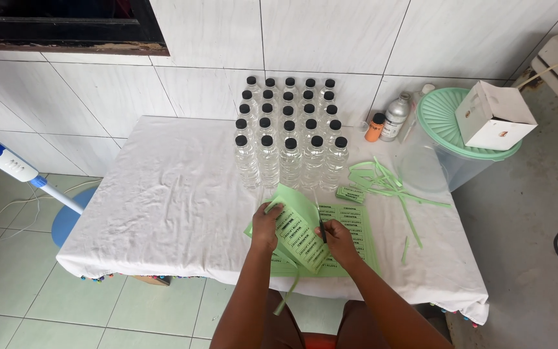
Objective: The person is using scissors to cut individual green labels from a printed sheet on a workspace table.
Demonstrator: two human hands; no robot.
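Head view: thin green label sheet (299,227), printed in rows, is pinched at its edge by the left hand (266,227), while the right hand (338,238) grips dark scissors (321,227) against it. Both sit near the front edge of the wrinkled white tablecloth (175,194). Behind the sheet stand clear, black-capped bottles (289,129) of colourless liquid; cut paper strips (389,184) curl to its right. Left of the sheet lies bare cloth.

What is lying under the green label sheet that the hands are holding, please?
Under the held label sheet lies another green sheet on the white tablecloth. Its middle is covered, so the print there is hidden.
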